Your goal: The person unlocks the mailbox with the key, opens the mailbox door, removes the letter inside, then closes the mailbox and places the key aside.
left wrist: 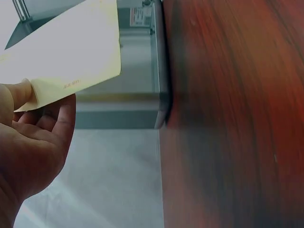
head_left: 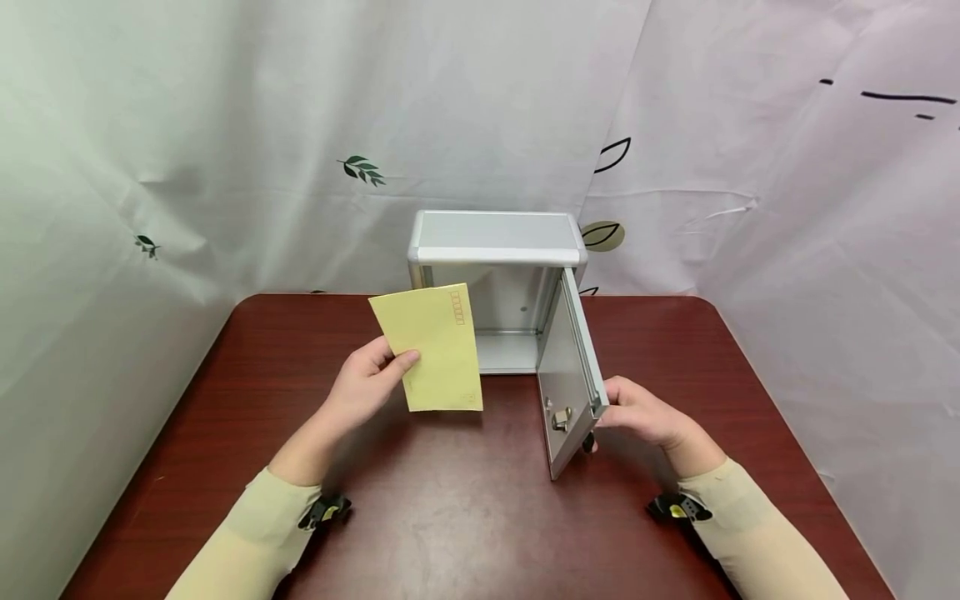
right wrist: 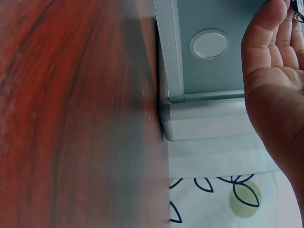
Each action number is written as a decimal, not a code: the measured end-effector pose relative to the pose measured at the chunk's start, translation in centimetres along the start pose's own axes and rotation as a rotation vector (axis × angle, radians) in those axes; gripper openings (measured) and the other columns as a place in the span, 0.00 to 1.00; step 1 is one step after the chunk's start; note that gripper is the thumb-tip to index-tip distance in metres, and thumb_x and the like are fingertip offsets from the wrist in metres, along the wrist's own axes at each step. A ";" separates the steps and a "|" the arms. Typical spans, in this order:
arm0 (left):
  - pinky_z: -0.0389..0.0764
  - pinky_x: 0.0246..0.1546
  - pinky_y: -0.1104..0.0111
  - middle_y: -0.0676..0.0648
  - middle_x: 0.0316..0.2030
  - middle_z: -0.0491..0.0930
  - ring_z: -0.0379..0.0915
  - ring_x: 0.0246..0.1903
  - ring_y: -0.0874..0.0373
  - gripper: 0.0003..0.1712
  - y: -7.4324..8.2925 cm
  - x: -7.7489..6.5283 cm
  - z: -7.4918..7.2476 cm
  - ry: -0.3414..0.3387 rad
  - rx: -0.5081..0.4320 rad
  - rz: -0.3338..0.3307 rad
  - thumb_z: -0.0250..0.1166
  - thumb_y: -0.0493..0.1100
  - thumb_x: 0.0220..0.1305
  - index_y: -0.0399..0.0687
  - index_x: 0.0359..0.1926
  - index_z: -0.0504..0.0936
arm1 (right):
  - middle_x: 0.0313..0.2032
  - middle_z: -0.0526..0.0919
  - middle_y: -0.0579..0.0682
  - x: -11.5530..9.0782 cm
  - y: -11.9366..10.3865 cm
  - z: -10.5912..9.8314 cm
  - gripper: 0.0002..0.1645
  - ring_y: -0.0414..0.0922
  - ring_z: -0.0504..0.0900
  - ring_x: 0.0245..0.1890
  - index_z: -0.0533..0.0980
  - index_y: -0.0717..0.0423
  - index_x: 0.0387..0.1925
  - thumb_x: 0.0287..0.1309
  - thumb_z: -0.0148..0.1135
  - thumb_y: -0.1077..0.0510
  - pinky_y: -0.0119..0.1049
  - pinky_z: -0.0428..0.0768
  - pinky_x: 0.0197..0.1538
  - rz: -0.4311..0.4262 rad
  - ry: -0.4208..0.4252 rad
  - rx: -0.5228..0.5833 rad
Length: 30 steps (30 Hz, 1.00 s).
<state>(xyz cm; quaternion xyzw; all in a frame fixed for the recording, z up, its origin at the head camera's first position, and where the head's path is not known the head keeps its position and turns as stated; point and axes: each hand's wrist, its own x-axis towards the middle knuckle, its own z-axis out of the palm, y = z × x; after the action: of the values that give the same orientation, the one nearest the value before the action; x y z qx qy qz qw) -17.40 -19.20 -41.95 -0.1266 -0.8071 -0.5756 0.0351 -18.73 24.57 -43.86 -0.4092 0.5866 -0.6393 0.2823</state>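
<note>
A pale yellow envelope [head_left: 442,354] with small red postcode squares is pinched between the thumb and fingers of my left hand [head_left: 369,379]. It is upright in front of the open left part of a silver metal box [head_left: 498,236]. The hinged door [head_left: 566,358] of this box stands swung out on the right, its lock cam [head_left: 561,419] showing on the inner face. My right hand [head_left: 637,410] is at the door's outer side, near its free edge. Its fingers curl at a small black key [right wrist: 298,6], mostly hidden in the head view.
The box stands at the back of a dark red wood table [head_left: 465,517]. White cloth [head_left: 285,125] with leaf prints hangs behind and at both sides. A round pale disc [right wrist: 209,44] is on the door's outer face. Black straps circle both wrists.
</note>
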 end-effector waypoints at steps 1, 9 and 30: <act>0.84 0.46 0.71 0.41 0.46 0.91 0.86 0.43 0.62 0.12 -0.1 -0.1 -0.2 0.001 -0.002 -0.002 0.70 0.41 0.81 0.37 0.56 0.88 | 0.36 0.90 0.45 0.0 0.0 0.0 0.13 0.48 0.88 0.27 0.89 0.60 0.46 0.73 0.60 0.70 0.49 0.91 0.36 0.002 -0.001 0.004; 0.84 0.48 0.72 0.39 0.49 0.91 0.86 0.44 0.64 0.14 -0.9 -0.6 -2.1 0.010 0.005 -0.021 0.69 0.40 0.82 0.34 0.58 0.87 | 0.38 0.91 0.45 0.1 0.0 0.2 0.15 0.46 0.88 0.29 0.90 0.55 0.49 0.74 0.60 0.69 0.45 0.91 0.38 0.008 -0.006 0.032; 0.85 0.47 0.74 0.60 0.43 0.90 0.87 0.43 0.67 0.23 -4.3 -0.5 -7.3 0.099 -0.069 -0.100 0.66 0.43 0.85 0.24 0.65 0.80 | 0.40 0.91 0.44 0.2 -0.3 0.4 0.12 0.54 0.87 0.27 0.89 0.55 0.49 0.77 0.61 0.66 0.46 0.91 0.37 0.000 -0.005 0.019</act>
<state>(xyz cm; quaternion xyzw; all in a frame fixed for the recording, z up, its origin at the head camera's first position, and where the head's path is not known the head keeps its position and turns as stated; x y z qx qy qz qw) -18.58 -27.47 -43.51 -0.0586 -0.7894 -0.6096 0.0417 -18.43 24.25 -43.57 -0.4083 0.5799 -0.6437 0.2876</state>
